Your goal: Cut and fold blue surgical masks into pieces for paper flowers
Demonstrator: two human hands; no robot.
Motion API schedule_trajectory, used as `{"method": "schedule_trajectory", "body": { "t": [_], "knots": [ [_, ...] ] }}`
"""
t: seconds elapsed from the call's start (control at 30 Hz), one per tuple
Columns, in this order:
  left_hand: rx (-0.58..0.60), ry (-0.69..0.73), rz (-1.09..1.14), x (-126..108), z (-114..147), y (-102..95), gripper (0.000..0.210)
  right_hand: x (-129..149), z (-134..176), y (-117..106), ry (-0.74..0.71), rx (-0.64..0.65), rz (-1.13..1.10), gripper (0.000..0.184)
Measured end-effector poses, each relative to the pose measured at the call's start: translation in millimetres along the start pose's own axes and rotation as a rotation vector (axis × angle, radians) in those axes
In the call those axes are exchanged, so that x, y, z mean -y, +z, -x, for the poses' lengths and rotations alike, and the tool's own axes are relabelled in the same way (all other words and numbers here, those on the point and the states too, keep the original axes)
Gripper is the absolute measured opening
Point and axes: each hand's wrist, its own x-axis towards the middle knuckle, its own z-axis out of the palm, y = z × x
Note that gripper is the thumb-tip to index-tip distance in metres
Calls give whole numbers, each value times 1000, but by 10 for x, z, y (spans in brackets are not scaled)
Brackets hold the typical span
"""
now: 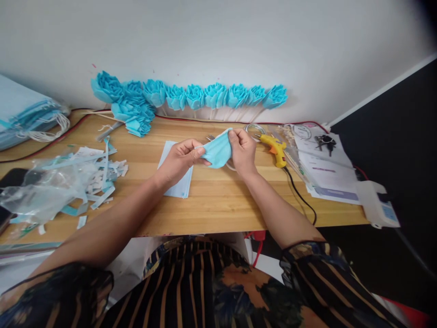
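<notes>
A piece of light-blue face-mask fabric (219,150) is stretched between my two hands above the middle of the wooden table. My left hand (180,157) pinches its left end between thumb and fingers. At the upper right edge, my right hand (243,148) grips it with the thumb on top. Flat on the table under my left hand lies a pale-blue face mask (180,184), partly covered by that hand. Behind the fabric, the metal tip of a tool (210,137) peeks out, too hidden to name. Part of a round object below my right hand is also mostly covered.
Blue fabric flowers (215,95) on sticks lean along the wall. A yellow glue gun (276,149) with a black cord lies right, near papers (327,168) and keys (326,143). Scraps (102,177), a clear plastic bag (51,187) and stacked masks (27,114) occupy the left.
</notes>
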Motion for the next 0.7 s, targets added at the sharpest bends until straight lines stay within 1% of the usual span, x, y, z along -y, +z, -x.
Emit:
{"method": "schedule_trajectory", "body": {
  "t": [0.1, 0.2, 0.3, 0.43, 0.5, 0.6, 0.7],
  "knots": [
    [-77, -22, 42, 23, -35, -20, 40, 2, -9, -11, -24, -56, 14, 34],
    [-126, -23, 70, 45, -57, -46, 38, 11, -13, -15, -34, -102, 22, 32],
    [-147, -42, 91, 55, -69, -63, 35, 14, -15, -15, -29, -103, 30, 33],
    [-172, -90, 59, 63, -81, -68, 41, -5, -18, -9, -9, -86, 72, 36],
    [-205, -97, 36, 74, -85, -75, 40, -22, -20, -3, -7, -73, 29, 38],
    [-249, -77, 37, 93, -85, -89, 37, -41, -23, 4, -4, -39, -120, 40],
    [-245, -48, 39, 100, -81, -98, 35, -32, -21, 3, 4, -17, -218, 43]
  ]
}}
